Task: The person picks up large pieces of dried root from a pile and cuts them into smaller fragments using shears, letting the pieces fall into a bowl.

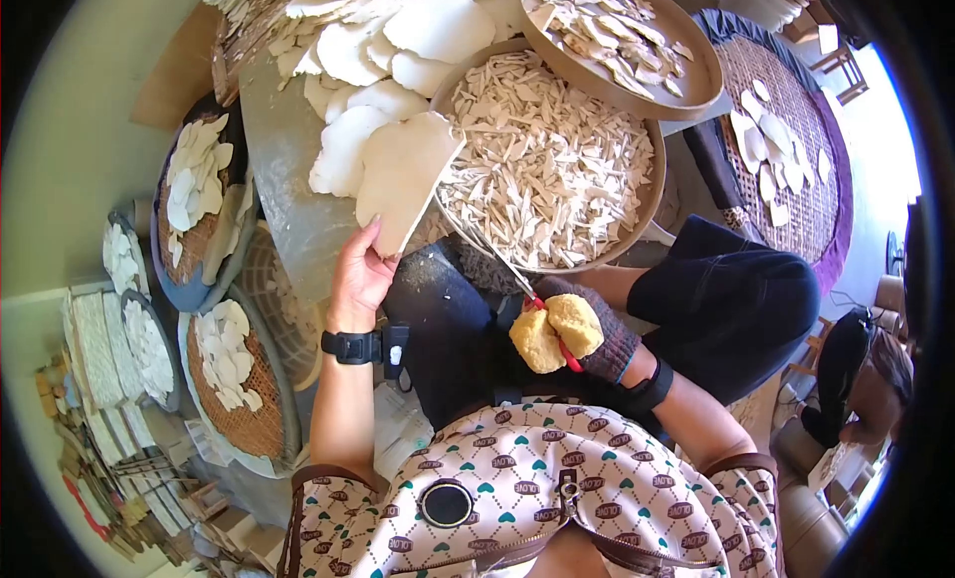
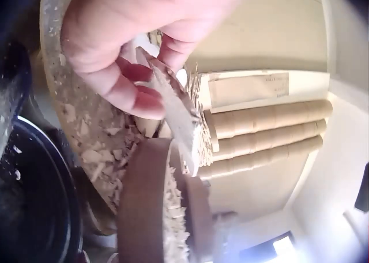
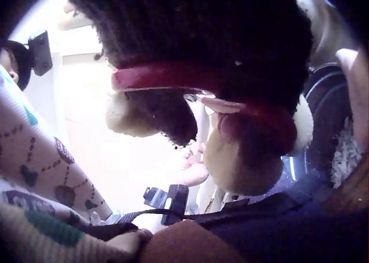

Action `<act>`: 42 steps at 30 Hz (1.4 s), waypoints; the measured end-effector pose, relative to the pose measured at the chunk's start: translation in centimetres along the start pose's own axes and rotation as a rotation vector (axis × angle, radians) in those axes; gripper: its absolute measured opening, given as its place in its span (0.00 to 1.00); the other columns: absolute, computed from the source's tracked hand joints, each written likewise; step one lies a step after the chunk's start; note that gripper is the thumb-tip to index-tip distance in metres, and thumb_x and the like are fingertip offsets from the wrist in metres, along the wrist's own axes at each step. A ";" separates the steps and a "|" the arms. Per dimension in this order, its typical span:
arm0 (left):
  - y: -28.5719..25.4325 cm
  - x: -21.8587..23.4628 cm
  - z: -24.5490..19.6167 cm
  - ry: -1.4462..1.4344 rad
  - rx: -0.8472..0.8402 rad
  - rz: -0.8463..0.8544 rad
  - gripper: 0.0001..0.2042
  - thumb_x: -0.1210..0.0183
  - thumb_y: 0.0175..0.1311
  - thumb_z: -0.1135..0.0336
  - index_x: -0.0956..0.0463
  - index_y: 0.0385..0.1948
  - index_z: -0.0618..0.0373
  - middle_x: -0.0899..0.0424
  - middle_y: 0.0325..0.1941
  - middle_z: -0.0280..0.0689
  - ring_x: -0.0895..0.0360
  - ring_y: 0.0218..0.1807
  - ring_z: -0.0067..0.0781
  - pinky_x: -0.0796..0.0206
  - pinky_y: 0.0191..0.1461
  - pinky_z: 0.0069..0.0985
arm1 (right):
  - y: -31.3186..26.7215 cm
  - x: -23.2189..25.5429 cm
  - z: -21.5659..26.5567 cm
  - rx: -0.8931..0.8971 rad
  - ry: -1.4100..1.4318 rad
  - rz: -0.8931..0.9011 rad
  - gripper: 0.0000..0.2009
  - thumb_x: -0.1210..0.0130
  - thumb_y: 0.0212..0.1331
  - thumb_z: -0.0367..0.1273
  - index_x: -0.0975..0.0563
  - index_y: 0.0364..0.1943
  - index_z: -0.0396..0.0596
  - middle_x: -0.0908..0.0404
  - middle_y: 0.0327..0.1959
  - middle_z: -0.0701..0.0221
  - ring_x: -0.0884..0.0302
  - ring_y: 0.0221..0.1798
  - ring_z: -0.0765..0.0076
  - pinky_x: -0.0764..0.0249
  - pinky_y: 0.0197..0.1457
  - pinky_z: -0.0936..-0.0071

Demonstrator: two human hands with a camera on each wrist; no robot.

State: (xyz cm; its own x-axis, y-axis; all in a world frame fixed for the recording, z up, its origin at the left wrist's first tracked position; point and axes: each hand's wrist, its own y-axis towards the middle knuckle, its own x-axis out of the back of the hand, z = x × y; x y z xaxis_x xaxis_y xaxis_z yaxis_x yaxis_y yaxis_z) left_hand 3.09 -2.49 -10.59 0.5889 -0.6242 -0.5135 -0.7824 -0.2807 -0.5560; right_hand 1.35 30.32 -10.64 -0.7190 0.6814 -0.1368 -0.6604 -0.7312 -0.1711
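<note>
My bare left hand (image 1: 363, 270) pinches the lower edge of a large, flat, pale slice (image 1: 403, 175). In the left wrist view that slice (image 2: 176, 110) appears nearly edge-on between thumb and fingers. My right hand (image 1: 614, 337), in a dark knitted glove, grips scissors (image 1: 521, 280) with red handles. Yellow foam (image 1: 538, 343) pads the handles. The blades point up and left, along the near rim of a round basin (image 1: 655, 195) full of cut pale strips. In the right wrist view the glove (image 3: 196, 26) and a red handle (image 3: 155, 77) fill the upper part.
More large slices (image 1: 438, 26) lie piled beyond the basin on a grey table (image 1: 288, 180). A round tray (image 1: 696, 91) with darker pieces overlaps the basin's far side. Woven trays with slices stand at left (image 1: 264, 419) and right (image 1: 826, 200). Another person (image 1: 860, 379) sits at far right.
</note>
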 end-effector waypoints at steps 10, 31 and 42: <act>-10.1 -7.4 3.7 0.431 -0.435 0.028 0.28 0.52 0.64 0.77 0.51 0.65 0.61 0.37 0.63 0.42 0.34 0.61 0.34 0.38 0.62 0.31 | -0.3 -0.8 -6.3 0.063 0.646 -0.027 0.13 0.47 0.61 0.29 0.29 0.49 0.41 0.24 0.48 0.63 0.25 0.51 0.66 0.31 0.57 0.69; -10.1 -7.9 5.5 0.726 -0.475 0.015 0.38 0.44 0.55 0.81 0.57 0.67 0.60 0.44 0.66 0.46 0.42 0.64 0.36 0.50 0.67 0.32 | 0.3 -1.0 -3.2 0.322 -0.128 -0.161 0.14 0.44 0.54 0.35 0.27 0.43 0.48 0.22 0.40 0.62 0.23 0.43 0.53 0.26 0.45 0.66; -10.5 -9.0 3.9 0.622 -0.317 0.066 0.38 0.44 0.53 0.82 0.55 0.66 0.60 0.41 0.64 0.45 0.41 0.64 0.35 0.49 0.67 0.32 | -0.6 0.1 -2.1 0.214 -0.286 -0.054 0.15 0.42 0.58 0.32 0.27 0.49 0.46 0.23 0.49 0.65 0.25 0.52 0.65 0.31 0.58 0.71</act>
State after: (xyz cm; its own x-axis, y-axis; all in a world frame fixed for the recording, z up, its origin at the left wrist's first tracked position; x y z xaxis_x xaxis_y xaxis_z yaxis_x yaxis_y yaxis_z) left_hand 6.82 8.91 -2.69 0.3864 -0.9222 -0.0174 -0.8897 -0.3677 -0.2705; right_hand 2.13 30.87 -12.61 -0.6937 0.7044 0.1504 -0.7074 -0.7056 0.0418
